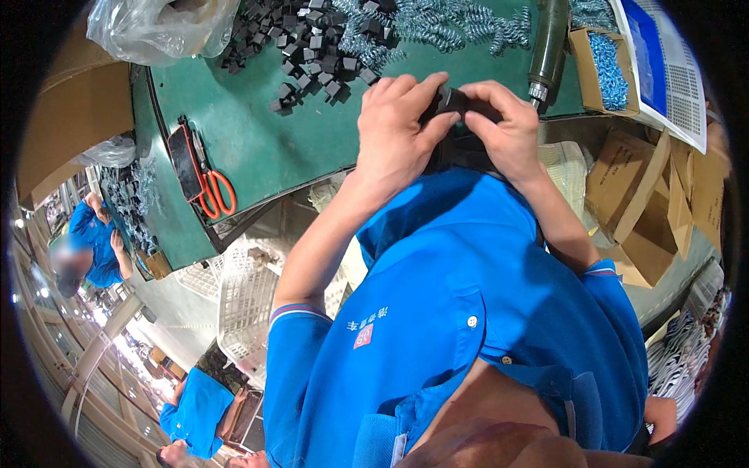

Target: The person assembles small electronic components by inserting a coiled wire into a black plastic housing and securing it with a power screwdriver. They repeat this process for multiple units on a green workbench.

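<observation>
Green matting covers the workbench (257, 148), which runs along a busy factory floor. Above its near edge, a small black plastic part (452, 100) is pinched between both hands, held just in front of the person's blue polo shirt (468, 312). The left hand (398, 132) has its fingers curled around the part's left end, thumb pressed on it; the right hand (503, 125) closes its fingertips over the right end, so both hands grip the same piece and hide most of it.

Just beyond the hands lies a heap of similar black plastic blocks (312, 47), mixed at its right side with a tangle of metal coil springs (437, 27). A grey-green power screwdriver (546, 51) hangs tip-down just right of the right hand. A cardboard box of blue screws (605, 70) sits beside it. Well to the left on the mat lie orange-handled scissors (214, 191) next to a flat black case (185, 162). A clear plastic bag (156, 27) rests at the far left corner. Folded brown cartons (647, 210) stack up at the right. Another worker in blue (94, 242) sits farther along the bench.
</observation>
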Available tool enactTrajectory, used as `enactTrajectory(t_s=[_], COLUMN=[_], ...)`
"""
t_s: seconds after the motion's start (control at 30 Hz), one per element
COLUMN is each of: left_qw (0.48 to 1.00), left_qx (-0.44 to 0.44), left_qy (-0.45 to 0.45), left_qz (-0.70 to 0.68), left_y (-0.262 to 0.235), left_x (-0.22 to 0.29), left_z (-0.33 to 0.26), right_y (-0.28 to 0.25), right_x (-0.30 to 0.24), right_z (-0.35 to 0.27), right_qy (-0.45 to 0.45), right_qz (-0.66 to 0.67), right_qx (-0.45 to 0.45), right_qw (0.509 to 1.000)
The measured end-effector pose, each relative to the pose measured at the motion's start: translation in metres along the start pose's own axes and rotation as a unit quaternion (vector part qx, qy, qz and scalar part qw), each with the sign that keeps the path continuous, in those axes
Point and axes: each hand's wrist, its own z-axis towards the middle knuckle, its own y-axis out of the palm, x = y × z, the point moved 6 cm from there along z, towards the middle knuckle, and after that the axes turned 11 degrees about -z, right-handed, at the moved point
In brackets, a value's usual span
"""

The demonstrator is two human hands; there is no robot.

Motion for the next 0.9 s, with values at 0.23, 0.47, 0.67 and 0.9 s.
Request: enactTrajectory(t_s=[0.23, 0.47, 0.67, 0.9], left_qw=[0.988, 0.997, 0.982, 0.962], left_qx=[0.134, -0.026, -0.031, -0.071], left_qy=[0.031, -0.012, 0.012, 0.016], left_qz=[0.075, 0.067, 0.185, 0.262], left_y=[0.041, 0.037, 0.045, 0.057], left_x=[-0.031, -0.026, -0.015, -0.015], left_z=[0.001, 0.009, 0.014, 0.019], right_y=[0.014, 0.016, 0.008, -0.100], right_x=[0.013, 0.015, 0.009, 0.018], right_z=[0.005, -0.003, 0.003, 0.061], right_qy=[-0.112, -0.150, -0.151, 0.228], right_qz=[-0.261, -0.310, -0.300, -0.405], right_qx=[0.069, 0.033, -0.066, -0.013], right_qw=[0.957, 0.938, 0.939, 0.885])
